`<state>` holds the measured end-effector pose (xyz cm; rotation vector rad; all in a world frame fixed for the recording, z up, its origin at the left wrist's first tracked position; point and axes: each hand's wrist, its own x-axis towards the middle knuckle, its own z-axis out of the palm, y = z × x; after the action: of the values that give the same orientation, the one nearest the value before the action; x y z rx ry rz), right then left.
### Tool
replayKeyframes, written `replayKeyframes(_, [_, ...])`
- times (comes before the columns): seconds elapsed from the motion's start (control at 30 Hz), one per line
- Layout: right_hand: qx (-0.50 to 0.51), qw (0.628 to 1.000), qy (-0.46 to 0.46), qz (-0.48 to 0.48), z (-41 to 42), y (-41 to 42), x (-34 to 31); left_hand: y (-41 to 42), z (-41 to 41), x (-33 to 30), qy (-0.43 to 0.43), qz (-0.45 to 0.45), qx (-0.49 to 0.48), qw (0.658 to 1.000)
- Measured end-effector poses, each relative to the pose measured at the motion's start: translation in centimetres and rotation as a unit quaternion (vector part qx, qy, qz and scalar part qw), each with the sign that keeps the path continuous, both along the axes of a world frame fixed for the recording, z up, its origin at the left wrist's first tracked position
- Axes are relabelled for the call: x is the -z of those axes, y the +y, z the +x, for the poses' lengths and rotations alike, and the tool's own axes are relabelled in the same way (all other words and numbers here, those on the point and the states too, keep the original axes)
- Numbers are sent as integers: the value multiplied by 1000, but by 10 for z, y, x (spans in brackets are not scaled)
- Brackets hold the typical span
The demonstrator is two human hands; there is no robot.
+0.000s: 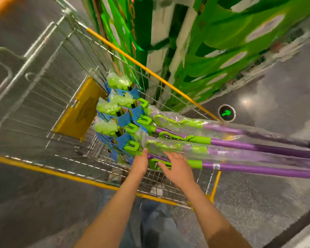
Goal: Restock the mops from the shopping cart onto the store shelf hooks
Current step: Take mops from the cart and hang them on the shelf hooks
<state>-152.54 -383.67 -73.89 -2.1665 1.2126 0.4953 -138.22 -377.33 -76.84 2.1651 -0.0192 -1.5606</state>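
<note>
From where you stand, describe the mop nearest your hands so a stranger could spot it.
Look in the wire shopping cart, at the bundle of mops leaning over its right corner. The mop nearest the hands is the lowest; unlike those above, its purple pole looks bare, without clear plastic wrap.

one wire shopping cart [43, 90] with one yellow child-seat flap [79, 111], four mops [240, 144] with purple handles lying in it, four green mop heads [106, 127] in blue card sleeves, two bare hands, and one green floor arrow [226, 113].
</note>
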Motion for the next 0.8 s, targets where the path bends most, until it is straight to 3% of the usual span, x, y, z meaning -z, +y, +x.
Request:
replayKeyframes(0.1, [-49, 999, 15, 3, -4, -6, 10, -4, -13, 24, 101, -19, -135, 986])
replayKeyframes(0.23, [-121, 991, 52, 6, 4, -10, 17, 1, -26, 80, 159, -51, -260, 951])
replayKeyframes(0.53, [-143, 985, 91, -21, 19, -17, 23, -22, -25, 33, 169, -34, -366, 915])
replayKeyframes(0.8, [-108, 989, 57, -77, 12, -4, 10, -11, -37, 59, 150, -34, -392, 907])
